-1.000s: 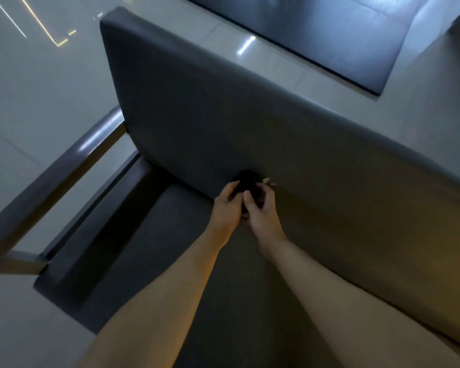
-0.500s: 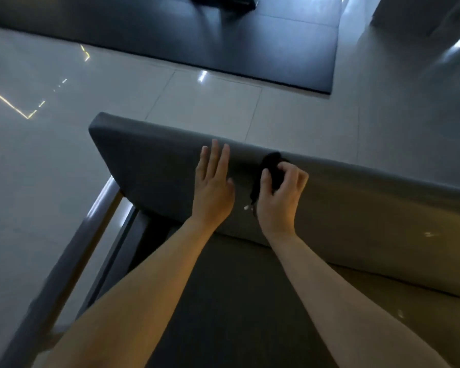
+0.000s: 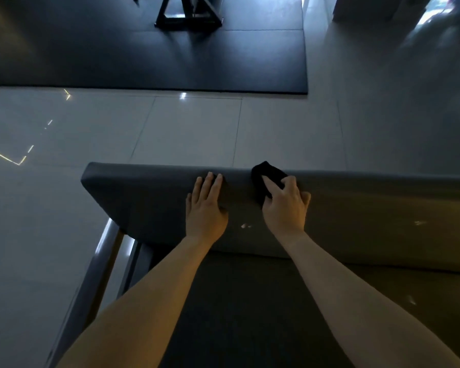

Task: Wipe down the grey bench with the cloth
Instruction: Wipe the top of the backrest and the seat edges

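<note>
Grey glossy floor tiles (image 3: 197, 128) fill most of our view, with a black mat (image 3: 144, 54) beyond them. Below we note the grey bench (image 3: 144, 203): its padded backrest spans the frame, the seat (image 3: 237, 301) lies under our forearms, and the armrest (image 3: 101, 261) is at left. Left grip (image 3: 206, 208) is released, fingers straight and flat on the backrest near its top edge. Right grip (image 3: 284, 208), just beside it, grasps the black cloth (image 3: 263, 179), bunched against the backrest's top edge. Small pale specks (image 3: 246, 226) mark the backrest between the wrists.
</note>
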`<state>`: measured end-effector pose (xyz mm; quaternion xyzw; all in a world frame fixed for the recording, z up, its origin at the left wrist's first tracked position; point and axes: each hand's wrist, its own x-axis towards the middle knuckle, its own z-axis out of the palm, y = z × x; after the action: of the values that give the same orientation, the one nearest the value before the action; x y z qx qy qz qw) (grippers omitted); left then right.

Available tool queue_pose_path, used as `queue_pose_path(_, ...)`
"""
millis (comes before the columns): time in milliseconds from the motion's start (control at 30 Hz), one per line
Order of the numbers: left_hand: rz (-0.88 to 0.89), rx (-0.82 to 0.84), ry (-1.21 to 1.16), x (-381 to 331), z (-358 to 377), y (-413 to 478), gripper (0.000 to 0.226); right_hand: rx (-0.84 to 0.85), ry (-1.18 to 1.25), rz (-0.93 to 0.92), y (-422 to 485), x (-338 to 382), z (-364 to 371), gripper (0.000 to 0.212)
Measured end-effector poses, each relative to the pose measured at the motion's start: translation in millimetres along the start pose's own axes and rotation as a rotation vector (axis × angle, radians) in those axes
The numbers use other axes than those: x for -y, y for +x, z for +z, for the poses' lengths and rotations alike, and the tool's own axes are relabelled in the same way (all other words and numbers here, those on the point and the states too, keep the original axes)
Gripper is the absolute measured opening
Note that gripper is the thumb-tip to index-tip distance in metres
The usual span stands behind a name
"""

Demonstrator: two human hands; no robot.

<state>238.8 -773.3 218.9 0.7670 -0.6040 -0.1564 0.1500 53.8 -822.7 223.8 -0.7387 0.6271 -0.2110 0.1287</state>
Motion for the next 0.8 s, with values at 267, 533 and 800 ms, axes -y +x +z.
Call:
queue_pose_path(267,0.070,0.020,0.024,3,-11,3,0.083,-0.041,0.036,0.171,4,32,1,0.043)
queue_pose_path(533,0.228,-0.046,0.000,64,-60,32,0.061,-0.063,0.084,0.227,21,123,39,0.035)
queue_pose_path(800,0.368,0.024,0.060,167,-86,47,0.062,0.111,0.138,0.019,17,242,94,0.040)
